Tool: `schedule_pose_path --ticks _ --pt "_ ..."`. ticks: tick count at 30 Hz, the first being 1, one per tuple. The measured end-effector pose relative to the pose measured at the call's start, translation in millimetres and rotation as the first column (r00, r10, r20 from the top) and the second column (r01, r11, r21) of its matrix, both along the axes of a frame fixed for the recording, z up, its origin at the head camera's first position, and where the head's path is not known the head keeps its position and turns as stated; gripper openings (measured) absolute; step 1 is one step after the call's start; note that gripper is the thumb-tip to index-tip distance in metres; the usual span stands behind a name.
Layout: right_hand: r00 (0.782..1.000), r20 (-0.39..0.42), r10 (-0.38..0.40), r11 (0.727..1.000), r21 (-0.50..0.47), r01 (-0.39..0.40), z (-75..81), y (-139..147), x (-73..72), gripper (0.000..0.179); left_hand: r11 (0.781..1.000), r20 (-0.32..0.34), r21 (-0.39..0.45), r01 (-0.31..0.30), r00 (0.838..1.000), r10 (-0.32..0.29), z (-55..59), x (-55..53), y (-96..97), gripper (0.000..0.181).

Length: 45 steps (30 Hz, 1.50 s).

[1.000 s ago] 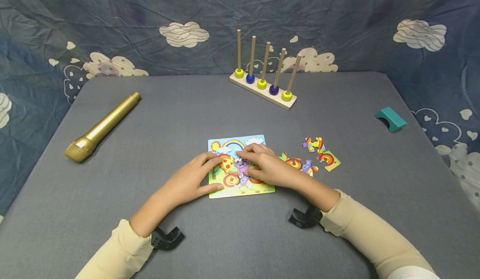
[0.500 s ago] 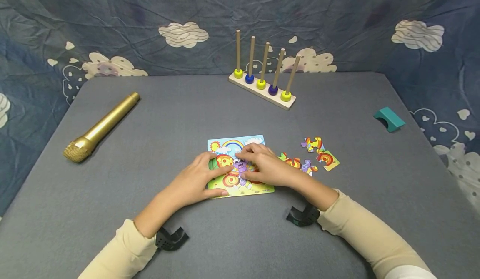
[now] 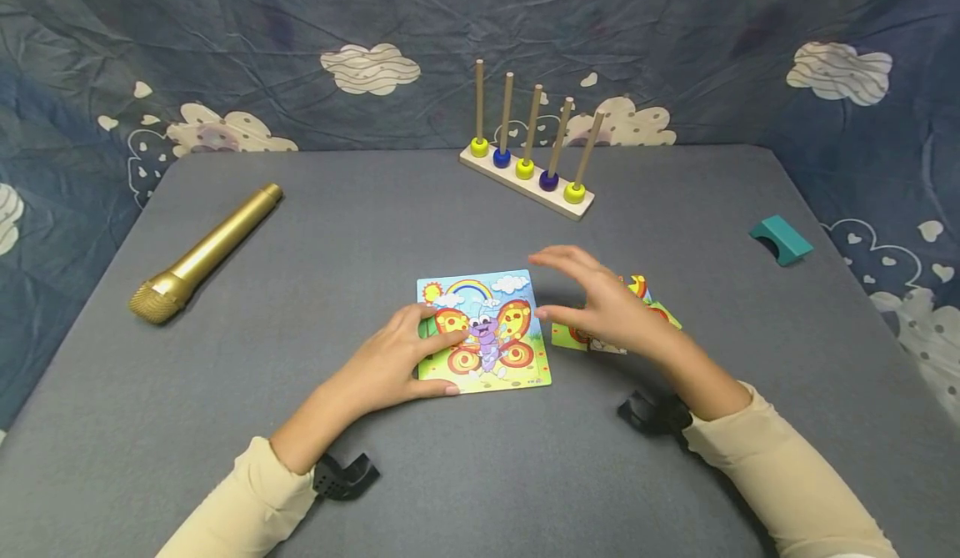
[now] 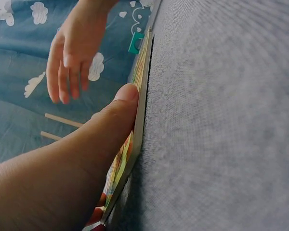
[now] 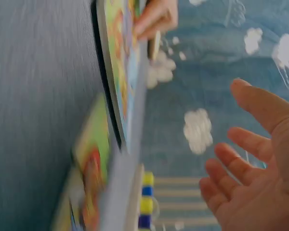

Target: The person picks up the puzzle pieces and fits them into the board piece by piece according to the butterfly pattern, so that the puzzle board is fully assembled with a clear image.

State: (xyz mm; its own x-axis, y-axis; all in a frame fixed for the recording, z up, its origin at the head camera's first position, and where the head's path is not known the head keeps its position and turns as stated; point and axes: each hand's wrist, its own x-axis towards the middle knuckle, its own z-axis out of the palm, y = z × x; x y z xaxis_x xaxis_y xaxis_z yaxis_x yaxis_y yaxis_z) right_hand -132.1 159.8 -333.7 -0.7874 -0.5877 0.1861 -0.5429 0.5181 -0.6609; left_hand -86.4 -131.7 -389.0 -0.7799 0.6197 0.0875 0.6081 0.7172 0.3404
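A butterfly jigsaw puzzle (image 3: 514, 356) lies flat in the head view, with a sun, rainbow and clouds along its top. My left hand (image 3: 397, 356) rests on its left side, index finger stretched over the picture and thumb near the front edge; in the left wrist view the thumb (image 4: 123, 103) lies at the board's edge. Over loose puzzle pieces (image 3: 570, 339) to the right hovers my right hand (image 3: 607, 304), holding nothing. Its fingers are spread in the right wrist view, and it hides part of those pieces in the head view.
A gold microphone (image 3: 213, 245) lies at the left of the grey table (image 3: 360, 224). Behind the puzzle stands a wooden peg rack (image 3: 536, 191) with yellow and blue beads. A teal arch block (image 3: 783, 238) is near the right edge. Patterned cloth (image 3: 465, 7) hangs behind.
My right hand has left the puzzle and moved right, over the loose pieces, its fingers opening out. My left hand has shifted slightly further onto the puzzle.
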Motion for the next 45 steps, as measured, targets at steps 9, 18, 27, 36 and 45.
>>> schedule_pose_path --ticks 9,18,27,36,45 --pt "0.978 -0.056 -0.202 0.974 -0.114 0.195 -3.1 53.7 -3.4 0.061 1.0 0.0 0.002 -0.001 1.0 0.001 0.7 0.4 0.3 0.063" --pt "0.956 0.023 -0.293 0.952 -0.081 0.294 -28.9 85.8 -9.2 0.058 1.0 0.028 0.018 -0.01 1.0 0.009 0.4 0.9 -0.4 0.062" --pt "0.952 0.126 -0.278 0.961 0.039 0.275 -46.2 99.9 -18.0 0.057 1.0 0.032 0.026 -0.01 0.999 0.01 0.3 1.0 -0.5 0.063" --pt "0.97 0.048 -0.237 0.962 0.149 0.228 -53.2 102.1 -18.2 0.049 0.999 0.042 0.033 -0.005 0.999 0.004 -0.2 1.8 -0.1 0.064" --pt "0.966 -0.011 -0.26 0.95 0.174 0.258 -51.3 97.9 -18.0 0.038 0.999 0.012 0.019 0.034 0.999 -0.034 0.4 0.1 -0.1 0.066"
